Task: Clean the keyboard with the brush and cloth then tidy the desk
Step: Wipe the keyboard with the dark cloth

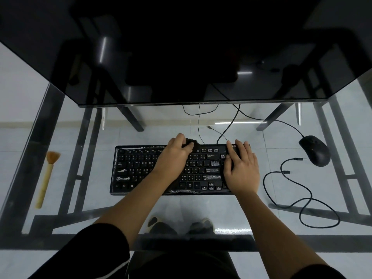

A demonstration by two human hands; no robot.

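Our left hand (177,156) grips a dark cloth (192,142) at the keyboard's (136,170) far edge. Our right hand (241,168) lies flat on its right end. On the glass counter (181,208), a brush (47,178) lies far left and a mouse (315,151) right. Pale floor (24,101) tiles show beneath.

Your keyboard (136,168) lies centred before you on the desk (201,208), monitor (181,57) behind it. The brush (47,174) lies well left; mouse (315,151) and loose cable (310,197) lie right.
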